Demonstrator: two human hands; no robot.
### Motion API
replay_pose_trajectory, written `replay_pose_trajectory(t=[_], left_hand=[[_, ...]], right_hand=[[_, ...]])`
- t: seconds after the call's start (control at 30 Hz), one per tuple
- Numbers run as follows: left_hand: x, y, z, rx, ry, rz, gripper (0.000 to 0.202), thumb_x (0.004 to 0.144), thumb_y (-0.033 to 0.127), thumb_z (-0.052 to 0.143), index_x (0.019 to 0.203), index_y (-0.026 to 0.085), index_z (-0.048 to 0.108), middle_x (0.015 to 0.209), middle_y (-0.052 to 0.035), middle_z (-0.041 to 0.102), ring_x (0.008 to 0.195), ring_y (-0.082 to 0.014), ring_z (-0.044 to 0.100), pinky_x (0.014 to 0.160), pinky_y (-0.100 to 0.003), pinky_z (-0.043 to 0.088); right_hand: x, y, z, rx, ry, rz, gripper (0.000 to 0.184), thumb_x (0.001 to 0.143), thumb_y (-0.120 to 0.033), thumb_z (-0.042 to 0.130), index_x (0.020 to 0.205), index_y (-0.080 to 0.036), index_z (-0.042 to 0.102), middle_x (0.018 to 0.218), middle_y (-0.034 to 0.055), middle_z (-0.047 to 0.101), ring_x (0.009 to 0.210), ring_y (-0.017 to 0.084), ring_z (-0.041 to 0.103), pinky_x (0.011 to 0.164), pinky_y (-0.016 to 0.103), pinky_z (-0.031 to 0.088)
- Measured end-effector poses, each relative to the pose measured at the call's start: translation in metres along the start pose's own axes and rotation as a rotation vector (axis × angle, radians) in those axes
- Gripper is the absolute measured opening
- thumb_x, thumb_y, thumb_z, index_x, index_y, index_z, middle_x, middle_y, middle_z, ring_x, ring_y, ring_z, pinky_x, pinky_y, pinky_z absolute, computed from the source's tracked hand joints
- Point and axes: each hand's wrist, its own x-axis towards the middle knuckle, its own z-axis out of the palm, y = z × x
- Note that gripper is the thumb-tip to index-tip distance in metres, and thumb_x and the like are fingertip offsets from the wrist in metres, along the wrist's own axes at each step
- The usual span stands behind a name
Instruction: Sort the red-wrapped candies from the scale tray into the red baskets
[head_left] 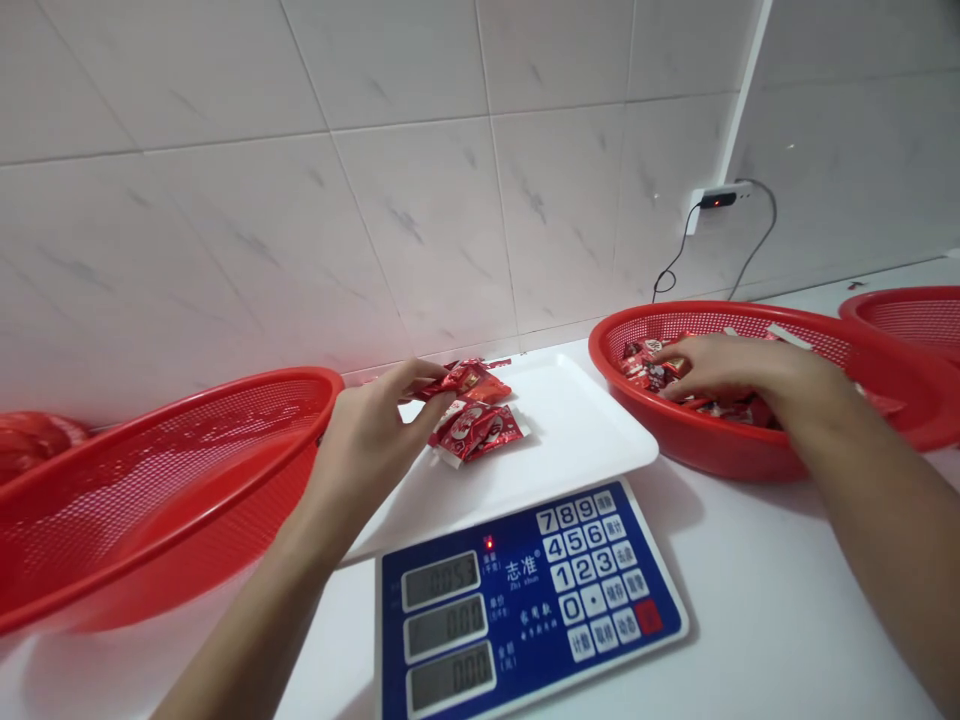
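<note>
My left hand [382,420] is closed, its thumb and fingers pinching a small red foil packet [459,378] above the white weighing pan [577,430]. Several red-and-white packets [480,430] lie in a small pile on the pan, just below those fingertips. At the right, my right hand [712,365] reaches into a red plastic basket [720,455] of similar packets. A red packet [677,367] with a gold patch shows between its thumb and fingers; the other fingers are partly hidden. The blue-fronted digital scale [525,610] beneath the pan has lit displays, the top one reading about 0.053.
A large red mesh basket [225,500] stands tilted at the left, beside my left forearm. Behind it is a red bundle [34,440]. Another red basket [915,310] sits at the far right. A socket strip [724,195] with hanging cables is on the tiled wall [420,220].
</note>
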Motion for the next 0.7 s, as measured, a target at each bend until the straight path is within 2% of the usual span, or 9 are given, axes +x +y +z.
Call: replay_pose_trajectory(t=[0.07, 0.13, 0.23, 0.37, 0.47, 0.6, 0.7], left_hand=[[0.001, 0.0, 0.0, 0.014, -0.03, -0.012, 0.03, 0.082, 0.047, 0.062, 0.1, 0.025, 0.072, 0.098, -0.0053, 0.082, 0.095, -0.0285, 0.075, 0.082, -0.038, 0.055], [0.003, -0.001, -0.001, 0.038, -0.104, -0.031, 0.029, 0.081, 0.047, 0.065, 0.101, 0.027, 0.073, 0.101, -0.0039, 0.082, 0.092, -0.0288, 0.075, 0.078, -0.039, 0.055], [0.003, -0.001, -0.005, 0.037, -0.172, -0.017, 0.021, 0.081, 0.043, 0.067, 0.095, 0.029, 0.075, 0.103, -0.0008, 0.082, 0.092, -0.0273, 0.074, 0.079, -0.039, 0.054], [0.0, 0.001, -0.013, -0.048, -0.06, 0.064, 0.014, 0.086, 0.039, 0.068, 0.09, 0.029, 0.077, 0.098, 0.0012, 0.082, 0.092, -0.0218, 0.074, 0.08, -0.031, 0.056], [-0.002, 0.005, -0.018, -0.127, 0.038, 0.106, 0.011, 0.088, 0.036, 0.07, 0.088, 0.028, 0.077, 0.089, 0.0028, 0.081, 0.086, -0.0176, 0.074, 0.08, -0.026, 0.057], [-0.002, 0.007, -0.019, -0.162, 0.064, 0.115, 0.008, 0.089, 0.032, 0.071, 0.086, 0.027, 0.077, 0.083, 0.0039, 0.08, 0.08, -0.0151, 0.073, 0.08, -0.024, 0.057], [-0.002, 0.006, -0.016, -0.168, 0.073, 0.142, 0.009, 0.089, 0.032, 0.071, 0.087, 0.028, 0.078, 0.084, 0.0037, 0.08, 0.08, -0.0154, 0.073, 0.08, -0.025, 0.058]], right_hand=[[-0.005, -0.005, 0.004, -0.047, -0.057, -0.004, 0.052, 0.088, -0.033, 0.065, 0.139, -0.021, 0.064, 0.116, 0.0154, 0.067, 0.068, 0.021, 0.065, 0.057, 0.033, 0.049], [-0.008, -0.009, 0.006, -0.058, -0.106, -0.009, 0.044, 0.089, -0.026, 0.058, 0.132, -0.017, 0.068, 0.111, 0.0158, 0.066, 0.061, 0.017, 0.061, 0.054, 0.032, 0.047], [-0.009, -0.013, 0.008, -0.077, -0.153, -0.009, 0.047, 0.088, -0.016, 0.054, 0.134, -0.019, 0.067, 0.096, 0.0114, 0.066, 0.055, 0.015, 0.057, 0.052, 0.03, 0.045], [-0.006, -0.019, 0.01, -0.117, -0.178, -0.014, 0.052, 0.09, -0.009, 0.049, 0.139, -0.016, 0.065, 0.079, 0.0078, 0.062, 0.048, 0.014, 0.052, 0.051, 0.031, 0.041], [-0.008, -0.022, 0.01, -0.139, -0.175, -0.029, 0.047, 0.091, -0.01, 0.049, 0.134, -0.015, 0.068, 0.082, 0.0091, 0.063, 0.051, 0.015, 0.054, 0.053, 0.031, 0.042], [-0.009, -0.019, 0.01, -0.157, -0.177, -0.072, 0.045, 0.09, -0.01, 0.051, 0.129, -0.021, 0.071, 0.089, 0.009, 0.066, 0.055, 0.015, 0.056, 0.055, 0.031, 0.043], [-0.005, -0.016, 0.01, -0.163, -0.179, -0.079, 0.045, 0.089, -0.011, 0.05, 0.128, -0.021, 0.071, 0.086, 0.0089, 0.066, 0.056, 0.017, 0.057, 0.054, 0.031, 0.043]])
